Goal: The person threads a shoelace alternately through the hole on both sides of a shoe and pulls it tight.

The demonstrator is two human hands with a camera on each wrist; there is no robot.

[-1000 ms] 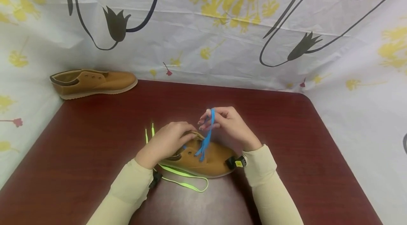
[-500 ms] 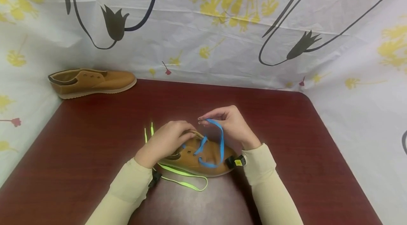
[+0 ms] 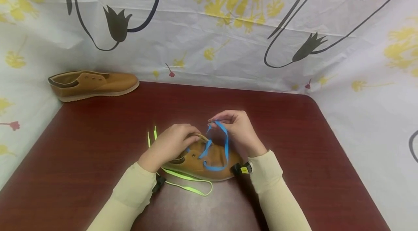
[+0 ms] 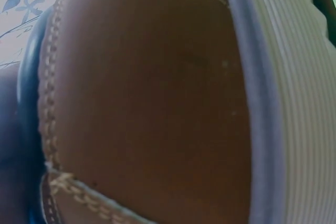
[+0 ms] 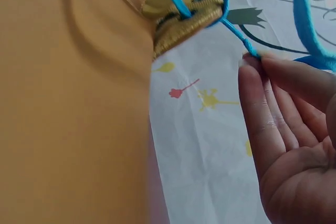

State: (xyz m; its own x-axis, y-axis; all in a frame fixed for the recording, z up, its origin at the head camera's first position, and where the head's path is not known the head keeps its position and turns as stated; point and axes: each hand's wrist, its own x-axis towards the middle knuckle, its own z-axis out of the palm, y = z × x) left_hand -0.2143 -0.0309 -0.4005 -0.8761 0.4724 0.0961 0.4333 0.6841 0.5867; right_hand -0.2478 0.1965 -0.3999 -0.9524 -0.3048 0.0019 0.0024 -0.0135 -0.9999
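Clearly, both my hands are busy at one brown shoe (image 3: 192, 165), which lies around the middle of the table (image 3: 326, 173), well in from the far edge, toe toward the right edge. My left hand (image 3: 176, 144) grips the far eyelet flap (image 5: 178, 32), probably to hold it up and steady so its holes are easy to reach. My right hand (image 3: 240, 127) pinches a blue lace (image 3: 226, 144) between thumb and forefinger above the shoe; I take it such a fine hold suits so narrow an end. From there the lace loops down to the near eyelets.

A green lace (image 3: 192, 188) lies looped along the shoe's near side, and a second shoe (image 3: 111, 82) sits at the table's far left corner by the patterned sheet (image 3: 183, 6), perhaps parked there to give me working room.

Looking down from my head, I can hardly follow the thin end; the right wrist view shows it running from the flap to my fingertips. The left wrist view gives only stitched leather and the ribbed sole (image 4: 302, 98) up close, and tells me nothing certain about my left fingers.
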